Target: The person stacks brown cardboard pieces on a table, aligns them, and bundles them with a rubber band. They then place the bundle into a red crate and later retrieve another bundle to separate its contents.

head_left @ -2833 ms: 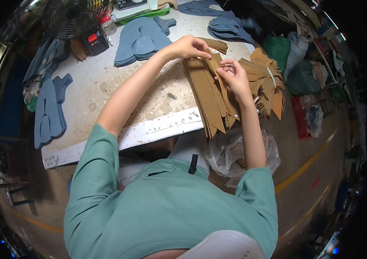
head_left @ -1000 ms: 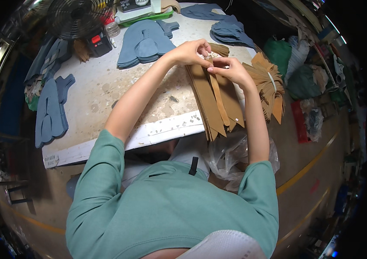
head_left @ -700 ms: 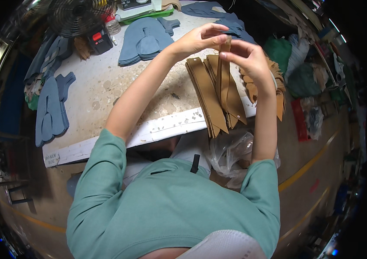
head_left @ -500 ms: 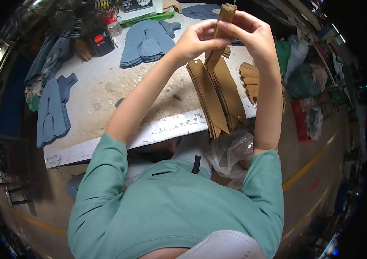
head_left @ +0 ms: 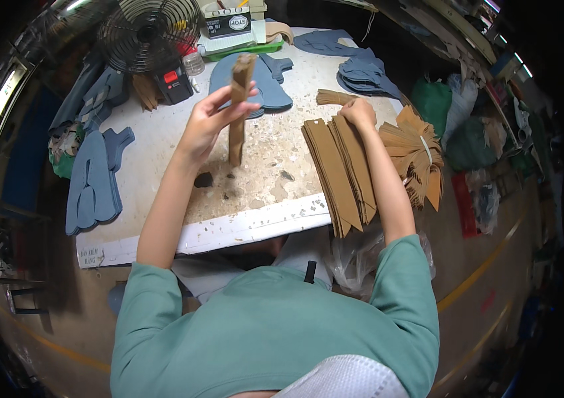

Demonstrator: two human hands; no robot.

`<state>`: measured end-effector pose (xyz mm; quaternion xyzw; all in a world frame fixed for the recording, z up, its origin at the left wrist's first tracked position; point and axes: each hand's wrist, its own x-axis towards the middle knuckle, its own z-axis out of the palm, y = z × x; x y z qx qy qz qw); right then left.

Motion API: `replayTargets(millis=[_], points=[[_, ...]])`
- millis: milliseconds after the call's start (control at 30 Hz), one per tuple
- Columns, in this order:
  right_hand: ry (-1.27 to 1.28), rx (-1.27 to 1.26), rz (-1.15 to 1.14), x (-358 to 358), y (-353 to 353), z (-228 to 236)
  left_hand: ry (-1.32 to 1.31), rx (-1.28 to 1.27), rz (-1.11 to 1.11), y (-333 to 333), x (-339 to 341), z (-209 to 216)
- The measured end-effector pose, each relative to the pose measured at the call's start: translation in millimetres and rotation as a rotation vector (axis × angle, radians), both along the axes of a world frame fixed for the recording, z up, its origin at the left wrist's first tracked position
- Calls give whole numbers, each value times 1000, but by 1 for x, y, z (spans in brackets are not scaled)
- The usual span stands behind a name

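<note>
My left hand (head_left: 212,123) grips a narrow bundle of brown strips (head_left: 238,119), held upright above the left-middle part of the table, thumb and fingers around it. My right hand (head_left: 359,114) is down at the table with its fingers curled. It is at the right end of a small fanned bundle of thin brown strips (head_left: 332,97) and the top of a stack of brown strips (head_left: 356,159); its fingertips are hidden. Beside that stack lies another one (head_left: 328,172); both overhang the table's front edge, with notched lower ends.
A tied, fanned bundle of brown pieces (head_left: 418,149) lies right of my right forearm. Blue-grey cut pieces (head_left: 96,179) lie at the left, with more piles (head_left: 265,89) farther back. A black fan (head_left: 149,33) stands at the back left of the worn white table (head_left: 248,215).
My hands have parted. The left has carried the brown bundle leftward and nearer; the right has let go of it and come down beside the stacks. The view has shifted slightly.
</note>
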<state>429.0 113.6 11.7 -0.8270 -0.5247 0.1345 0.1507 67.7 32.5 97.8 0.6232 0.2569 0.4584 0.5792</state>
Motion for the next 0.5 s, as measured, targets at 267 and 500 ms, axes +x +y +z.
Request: replayTargets(millis=[267,500], points=[[-23,35,-42,-1,8,-14,-228,-196,47,-7,-32,-44],[203,572,313,-48,-18,32,-256,-309,-51,-14,-35,-48]])
